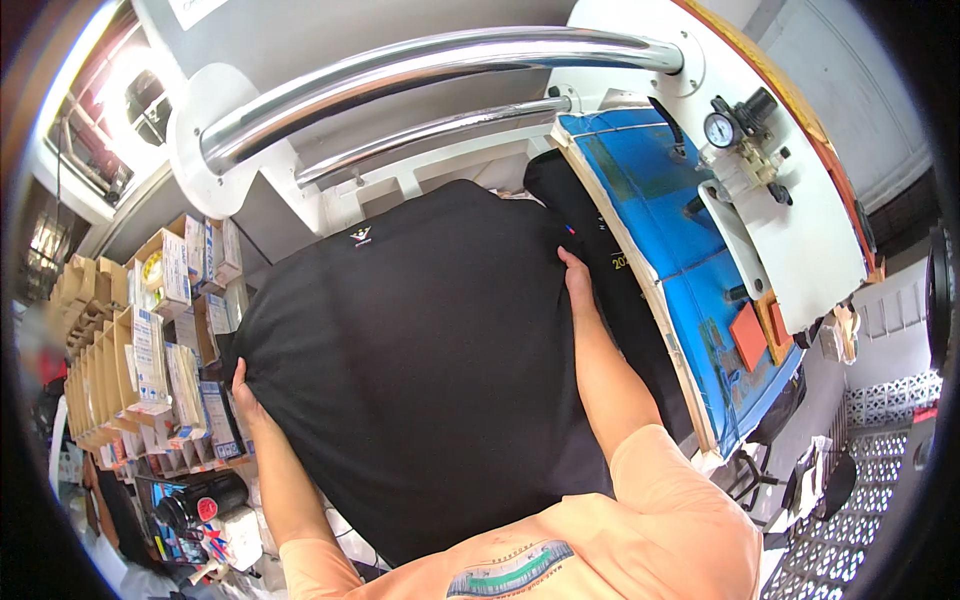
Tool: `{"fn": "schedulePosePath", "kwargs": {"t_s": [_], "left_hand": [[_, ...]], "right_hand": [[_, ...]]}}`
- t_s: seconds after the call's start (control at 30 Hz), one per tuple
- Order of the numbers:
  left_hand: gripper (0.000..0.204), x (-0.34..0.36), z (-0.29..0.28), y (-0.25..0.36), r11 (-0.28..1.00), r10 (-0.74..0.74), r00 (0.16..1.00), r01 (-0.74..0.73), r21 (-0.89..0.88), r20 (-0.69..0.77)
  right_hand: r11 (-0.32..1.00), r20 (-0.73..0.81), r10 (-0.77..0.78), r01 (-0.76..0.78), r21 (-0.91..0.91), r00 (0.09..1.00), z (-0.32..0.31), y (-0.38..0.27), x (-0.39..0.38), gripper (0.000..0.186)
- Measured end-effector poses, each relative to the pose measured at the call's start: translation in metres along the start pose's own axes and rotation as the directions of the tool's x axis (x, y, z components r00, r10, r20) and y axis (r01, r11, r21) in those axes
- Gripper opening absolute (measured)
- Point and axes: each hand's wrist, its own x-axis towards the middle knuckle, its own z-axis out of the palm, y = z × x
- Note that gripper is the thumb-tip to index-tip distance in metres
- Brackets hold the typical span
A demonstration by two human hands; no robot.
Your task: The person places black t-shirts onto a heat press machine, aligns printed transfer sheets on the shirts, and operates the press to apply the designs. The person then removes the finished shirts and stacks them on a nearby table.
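Note:
A black T-shirt [440, 360] is stretched out wide in front of me, with a small white and yellow emblem near its far left part. My left hand [244, 396] grips the shirt's left edge, thumb on top and the other fingers hidden by cloth. On the opposite edge, my right hand [574, 278] holds the fabric in the same way, its fingers mostly out of sight beneath. Just beyond my right hand lies a second black garment [610, 262] with yellow and white print, partly covered by the first shirt.
Two chrome bars [450, 68] span the machine behind the shirt. To the right stands a blue-covered panel [690, 260] beside a white housing with a pressure gauge [719, 130]. Cardboard bins [140, 360] are stacked at left, above a dark cylindrical object [215, 492].

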Motion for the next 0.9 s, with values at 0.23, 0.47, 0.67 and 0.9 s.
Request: {"fn": "schedulePosePath", "kwargs": {"t_s": [0.23,0.47,0.67,0.9], "left_hand": [[0.037,0.047,-0.013,-0.011,0.967,0.224,0.966,-0.204,0.151,-0.131],[0.04,0.026,-0.002,-0.01,0.99,0.068,0.998,-0.067,-0.127,0.003],[0.042,0.028,0.003,-0.009,0.992,0.025,0.999,-0.022,-0.121,0.021],[0.037,0.049,-0.008,-0.019,0.851,0.425,0.869,-0.287,0.441,-0.254]], "right_hand": [[0.99,-0.057,0.0,-0.008,-0.139,0.998,-0.039,-0.011,0.03,0.05],[0.976,-0.057,-0.176,0.167,-0.138,0.983,-0.009,-0.022,0.005,0.052],[0.998,-0.028,0.039,-0.037,0.055,0.999,-0.004,-0.028,-0.014,0.055],[0.999,0.098,0.034,-0.038,0.031,0.995,-0.029,-0.016,0.005,0.052]]}}
